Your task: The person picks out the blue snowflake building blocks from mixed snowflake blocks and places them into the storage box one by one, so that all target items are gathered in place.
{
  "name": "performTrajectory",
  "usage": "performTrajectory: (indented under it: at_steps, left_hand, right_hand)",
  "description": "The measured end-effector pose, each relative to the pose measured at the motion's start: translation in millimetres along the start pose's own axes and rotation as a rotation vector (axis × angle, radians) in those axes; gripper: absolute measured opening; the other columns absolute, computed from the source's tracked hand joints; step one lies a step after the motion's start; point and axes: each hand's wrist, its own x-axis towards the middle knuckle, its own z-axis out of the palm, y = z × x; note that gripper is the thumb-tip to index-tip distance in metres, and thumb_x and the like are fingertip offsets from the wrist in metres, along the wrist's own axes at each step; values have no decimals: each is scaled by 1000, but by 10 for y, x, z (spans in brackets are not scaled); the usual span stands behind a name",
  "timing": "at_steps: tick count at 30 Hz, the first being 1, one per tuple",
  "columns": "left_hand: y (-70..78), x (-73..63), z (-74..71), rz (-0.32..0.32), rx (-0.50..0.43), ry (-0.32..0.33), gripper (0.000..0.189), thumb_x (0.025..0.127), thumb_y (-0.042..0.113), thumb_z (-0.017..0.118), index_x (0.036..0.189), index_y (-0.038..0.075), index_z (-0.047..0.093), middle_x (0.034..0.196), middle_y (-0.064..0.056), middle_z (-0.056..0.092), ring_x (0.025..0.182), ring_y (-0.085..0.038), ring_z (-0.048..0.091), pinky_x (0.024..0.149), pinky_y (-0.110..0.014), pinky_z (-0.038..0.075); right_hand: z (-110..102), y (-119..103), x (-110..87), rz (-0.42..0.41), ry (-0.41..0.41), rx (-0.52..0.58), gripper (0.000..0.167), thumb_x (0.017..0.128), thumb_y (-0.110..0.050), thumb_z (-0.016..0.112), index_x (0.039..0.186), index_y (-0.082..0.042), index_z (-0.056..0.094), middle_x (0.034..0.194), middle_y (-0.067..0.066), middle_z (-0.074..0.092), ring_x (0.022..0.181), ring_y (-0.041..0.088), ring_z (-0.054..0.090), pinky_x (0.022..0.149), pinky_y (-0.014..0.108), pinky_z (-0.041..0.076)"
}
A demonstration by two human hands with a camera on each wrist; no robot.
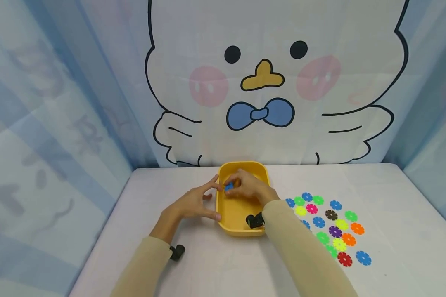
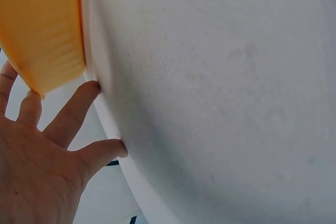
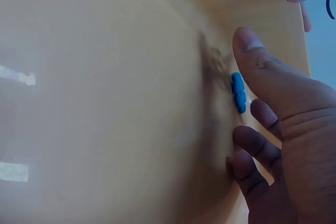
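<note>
Inside the yellow bin (image 1: 241,218), my right hand (image 1: 250,185) is lowered near the left wall, thumb apart from the loosely bent fingers. A blue flower-shaped disc (image 1: 228,186) shows between thumb and fingers. From the right wrist, that disc (image 3: 238,93) appears edge-on beside the thumb (image 3: 262,61), with the fingertips behind it. My left hand (image 1: 197,202) rests on the bin's left side, its thumb near the front corner and its fingers spread along the rim. In the left wrist view, spread fingers (image 2: 73,111) reach toward the bin's outer wall (image 2: 47,24).
Right of the bin, flower-shaped discs in many colours lie scattered on the white table (image 1: 405,214), among them a red disc (image 1: 345,259) and a purple disc (image 1: 335,232). My right sleeve (image 1: 301,247) partly covers some. A printed curtain (image 1: 260,144) hangs behind the table.
</note>
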Motion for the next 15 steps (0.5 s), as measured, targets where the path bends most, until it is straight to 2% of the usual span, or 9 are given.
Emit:
performTrajectory:
  at_steps: [8,15]
  left_hand:
    - [15,-12,24,7,-1,-3,77,73,45,93,137,34,51,170,23,8,137,-35,55,116,-55,41]
    - [3,-27,21,-18,-7,18,80,72,48,93,139,36,51,170,22,10,136,-35,56,113,-55,45]
  right_hand:
    - [-23,3,-39,3,-13,-40,38,87,-36,83,121,-22,76,121,6,57,106,22,53,98,36,48]
    - [-221,-110,-121,-78,-13,-122,38,94,-29,77,127,-13,70,127,10,59,101,23,56,91,34,54]
